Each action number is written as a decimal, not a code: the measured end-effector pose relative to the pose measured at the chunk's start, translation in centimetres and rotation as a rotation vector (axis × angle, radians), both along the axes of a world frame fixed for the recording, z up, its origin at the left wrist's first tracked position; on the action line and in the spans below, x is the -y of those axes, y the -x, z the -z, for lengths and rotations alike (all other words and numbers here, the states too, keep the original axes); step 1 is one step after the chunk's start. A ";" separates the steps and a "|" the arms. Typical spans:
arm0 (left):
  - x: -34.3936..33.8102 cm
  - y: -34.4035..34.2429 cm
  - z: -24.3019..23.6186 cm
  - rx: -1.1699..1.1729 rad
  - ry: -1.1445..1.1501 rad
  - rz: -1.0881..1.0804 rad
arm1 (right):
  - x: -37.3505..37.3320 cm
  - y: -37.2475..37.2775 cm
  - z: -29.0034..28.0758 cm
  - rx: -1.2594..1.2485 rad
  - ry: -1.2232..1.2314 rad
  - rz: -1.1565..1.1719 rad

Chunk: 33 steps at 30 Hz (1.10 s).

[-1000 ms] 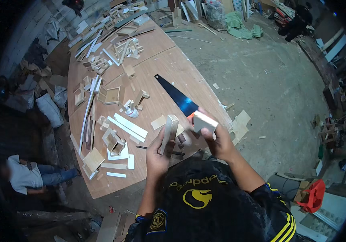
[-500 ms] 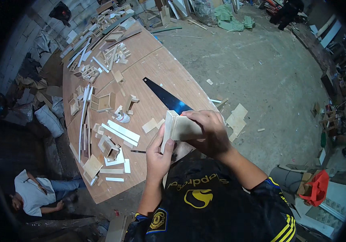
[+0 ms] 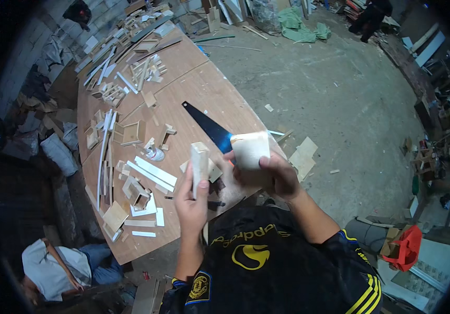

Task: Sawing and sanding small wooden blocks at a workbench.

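My left hand [image 3: 189,205] is closed round a narrow pale wooden piece [image 3: 197,166], held upright above the table's near edge. In my right hand [image 3: 283,179] is a flat, nearly square wooden block [image 3: 252,150], gripped by its side with the thumb on its face. The two pieces are apart. Behind the right-hand block lies a handsaw [image 3: 204,122] with a dark blade; its handle end is mostly hidden by the block and hand. A small white pot [image 3: 155,153] and white strips [image 3: 154,171] lie to the left of my left hand.
The wooden table [image 3: 193,81] holds several small box-like wooden assemblies [image 3: 129,133] and offcuts on its left side. A person in a white shirt [image 3: 57,267] is at the lower left. Wood scraps [image 3: 303,157] lie on the floor at right, with a red bag [image 3: 407,248] farther right.
The two wooden pieces, together before, are now separated. My left hand has moved left with the narrow piece, and my right hand has turned the block. The person at lower left has shifted posture.
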<state>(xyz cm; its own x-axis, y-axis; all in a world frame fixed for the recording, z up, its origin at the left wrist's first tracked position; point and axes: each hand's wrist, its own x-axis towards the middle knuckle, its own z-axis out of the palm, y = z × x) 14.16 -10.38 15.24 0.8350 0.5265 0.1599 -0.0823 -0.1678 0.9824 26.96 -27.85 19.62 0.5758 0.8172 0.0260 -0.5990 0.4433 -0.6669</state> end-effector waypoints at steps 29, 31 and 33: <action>-3.2 -2.9 -4.7 -0.172 -0.129 0.277 | -1.2 -2.1 -1.7 1.221 0.572 0.382; -3.4 -2.8 -4.6 -0.167 -0.108 0.277 | -1.4 -2.2 -1.8 1.228 0.576 0.369; -3.7 -2.8 -4.0 -0.162 -0.085 0.276 | -1.7 -2.5 -1.5 1.251 0.522 0.390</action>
<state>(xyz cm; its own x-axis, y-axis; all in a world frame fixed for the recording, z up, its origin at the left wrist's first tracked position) 17.01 -6.66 19.22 0.9625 0.2672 0.0467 0.0204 -0.2429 0.9698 29.47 -26.15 21.11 0.5860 0.6870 0.4296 0.6057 -0.0192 -0.7955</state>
